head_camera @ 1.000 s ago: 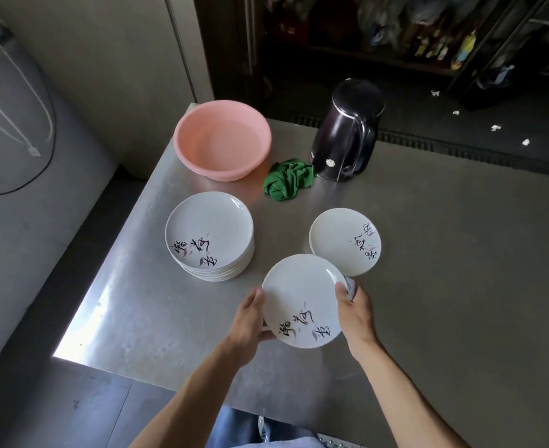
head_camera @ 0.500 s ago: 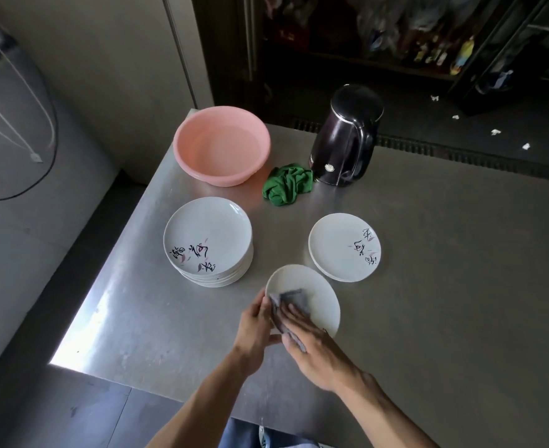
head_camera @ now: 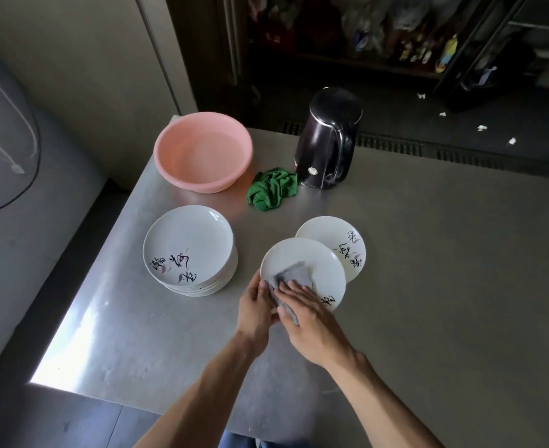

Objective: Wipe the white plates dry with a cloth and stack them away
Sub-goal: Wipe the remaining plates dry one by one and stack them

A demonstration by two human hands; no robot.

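Held plate: directly under the fingers.
Wiping cloth: on the held plate, beneath the fingers.
Plate stack: left of the fingers, on the counter.
Single plate: just beyond the fingers, to the right, partly behind the held plate.
Crumpled cloth: farther beyond, between basin and kettle.

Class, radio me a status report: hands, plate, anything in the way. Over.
Left hand grips rim of held plate. Right hand presses grey cloth flat on it. Lone plate right behind, plate stack to left; neither blocking.
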